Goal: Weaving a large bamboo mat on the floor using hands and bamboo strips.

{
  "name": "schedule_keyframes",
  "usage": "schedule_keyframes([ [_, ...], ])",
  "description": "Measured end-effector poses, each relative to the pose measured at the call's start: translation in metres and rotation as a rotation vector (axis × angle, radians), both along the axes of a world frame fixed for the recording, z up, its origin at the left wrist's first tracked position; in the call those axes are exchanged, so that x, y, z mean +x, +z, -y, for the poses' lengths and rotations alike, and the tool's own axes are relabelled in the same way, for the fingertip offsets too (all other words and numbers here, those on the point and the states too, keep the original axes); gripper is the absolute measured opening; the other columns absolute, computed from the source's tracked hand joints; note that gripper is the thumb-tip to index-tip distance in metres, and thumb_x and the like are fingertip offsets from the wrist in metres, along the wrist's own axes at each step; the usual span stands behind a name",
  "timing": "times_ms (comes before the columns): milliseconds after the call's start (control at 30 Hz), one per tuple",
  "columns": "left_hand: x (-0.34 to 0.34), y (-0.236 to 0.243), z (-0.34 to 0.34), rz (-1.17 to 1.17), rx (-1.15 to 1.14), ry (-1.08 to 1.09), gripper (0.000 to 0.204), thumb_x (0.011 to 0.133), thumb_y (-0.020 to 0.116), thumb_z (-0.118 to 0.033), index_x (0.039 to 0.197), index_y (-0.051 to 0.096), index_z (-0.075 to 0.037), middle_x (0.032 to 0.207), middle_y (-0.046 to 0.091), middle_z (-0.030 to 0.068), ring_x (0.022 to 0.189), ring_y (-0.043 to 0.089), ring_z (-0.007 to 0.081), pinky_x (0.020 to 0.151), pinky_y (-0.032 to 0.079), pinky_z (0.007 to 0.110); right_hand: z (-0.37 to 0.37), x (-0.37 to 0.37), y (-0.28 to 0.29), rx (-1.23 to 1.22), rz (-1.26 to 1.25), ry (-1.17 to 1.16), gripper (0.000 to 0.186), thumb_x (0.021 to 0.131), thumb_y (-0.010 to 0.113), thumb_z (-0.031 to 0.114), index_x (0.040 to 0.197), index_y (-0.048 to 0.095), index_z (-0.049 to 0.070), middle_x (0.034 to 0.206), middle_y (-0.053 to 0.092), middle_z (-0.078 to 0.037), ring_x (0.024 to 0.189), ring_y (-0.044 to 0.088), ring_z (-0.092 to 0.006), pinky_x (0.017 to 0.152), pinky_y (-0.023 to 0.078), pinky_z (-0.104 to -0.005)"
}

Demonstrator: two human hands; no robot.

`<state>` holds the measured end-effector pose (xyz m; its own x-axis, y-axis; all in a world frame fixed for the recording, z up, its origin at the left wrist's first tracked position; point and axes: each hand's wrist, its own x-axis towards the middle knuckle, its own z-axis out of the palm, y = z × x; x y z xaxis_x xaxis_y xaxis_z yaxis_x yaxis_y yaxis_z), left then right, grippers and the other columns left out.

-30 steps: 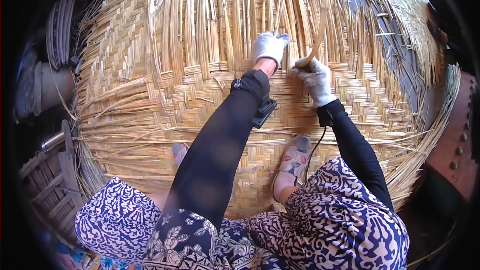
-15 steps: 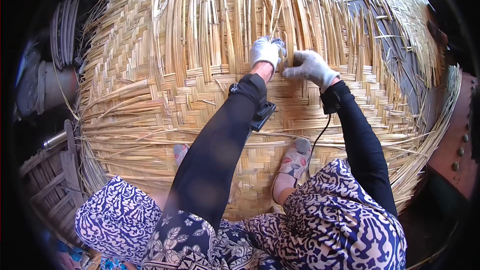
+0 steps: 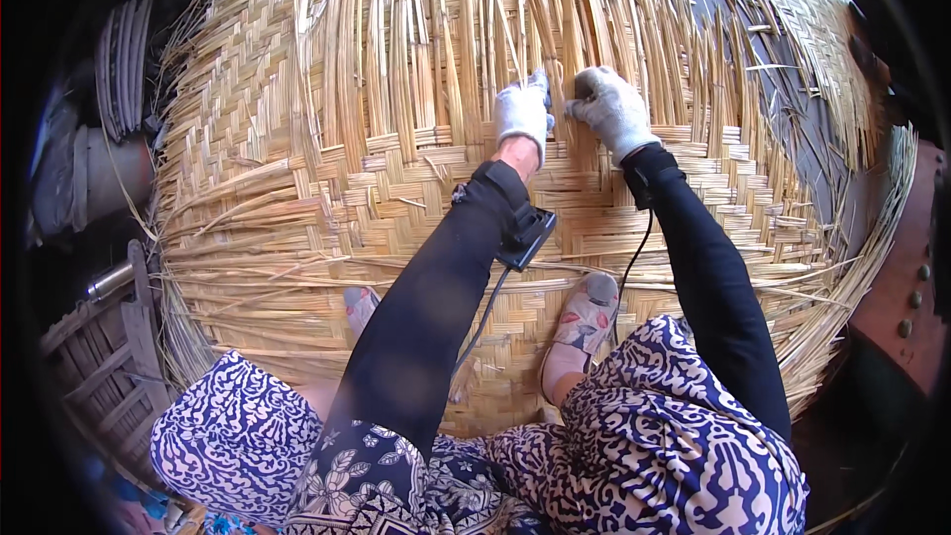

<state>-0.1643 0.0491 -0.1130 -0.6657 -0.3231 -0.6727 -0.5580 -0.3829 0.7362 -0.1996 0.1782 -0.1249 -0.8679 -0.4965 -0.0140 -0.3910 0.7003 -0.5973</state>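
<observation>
Beneath my feet lies a large woven mat (image 3: 416, 208) of flat straw-coloured reed strips, tightly plaited on the near side. Long loose reed strips (image 3: 426, 69) run from the weave toward the far edge. My left hand (image 3: 522, 116), in a whitish glove with bluish fingers, is closed around a few upright strips just beyond the woven edge. Close to its right, my right hand (image 3: 614, 111), in a grey-white glove, has its fingers curled in against the strips. What sits between those fingertips is hidden.
My shoes (image 3: 584, 312) rest on the mat. A black device (image 3: 528, 238) with a cable is strapped at my left wrist. Another woven mat (image 3: 792, 0) lies at the far right, by a reddish-brown panel (image 3: 901, 267). Wooden slats (image 3: 109, 357) and a pale bucket (image 3: 114, 173) stand at left.
My right hand has moved a little farther away and its fingers have curled in more. My left hand has turned slightly, staying at the strips; its wrist device and cable show more.
</observation>
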Motion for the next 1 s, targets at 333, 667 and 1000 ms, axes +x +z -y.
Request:
schedule_keyframes([
  [333, 0.034, 0.004, 0.003, -0.072, -0.087, -0.094, 0.033, 0.085, 0.049, -0.032, 0.100, 0.056, -0.004, 0.080, 0.060, 0.0079, 0.055, 0.058, 0.0144, 0.044, 0.044, 0.024, -0.004, 0.013, 0.001, -0.038, 0.001, -0.092, 0.014, 0.071, 0.061, 0.021, 0.080, 0.058, 0.010, 0.078, 0.059, -0.010, 0.071, 0.058, -0.0262, 0.062, 0.046, -0.0362],
  [667, 0.098, 0.006, 0.088, 0.052, -1.002, -0.363, 0.035, 0.088, 0.039, -0.033, 0.118, 0.046, -0.017, 0.113, 0.052, 0.0075, 0.093, 0.055, 0.0250, 0.076, 0.044, 0.033, 0.021, 0.078, 0.027, 0.228, -0.397, 0.238, 0.045, 0.065, 0.066, 0.029, 0.105, 0.052, 0.013, 0.106, 0.041, -0.005, 0.100, 0.041, -0.0235, 0.080, 0.036, -0.0367],
  [1000, 0.101, -0.003, 0.100, 0.010, -1.268, -0.630, 0.036, 0.086, 0.039, -0.029, 0.121, 0.041, -0.016, 0.125, 0.042, 0.0067, 0.096, 0.053, 0.0288, 0.079, 0.044, 0.037, 0.064, 0.054, 0.049, 0.519, -0.034, 0.307, 0.049, 0.064, 0.066, 0.043, 0.093, 0.058, 0.004, 0.098, 0.052, -0.013, 0.097, 0.049, -0.0257, 0.079, 0.043, -0.0338],
])
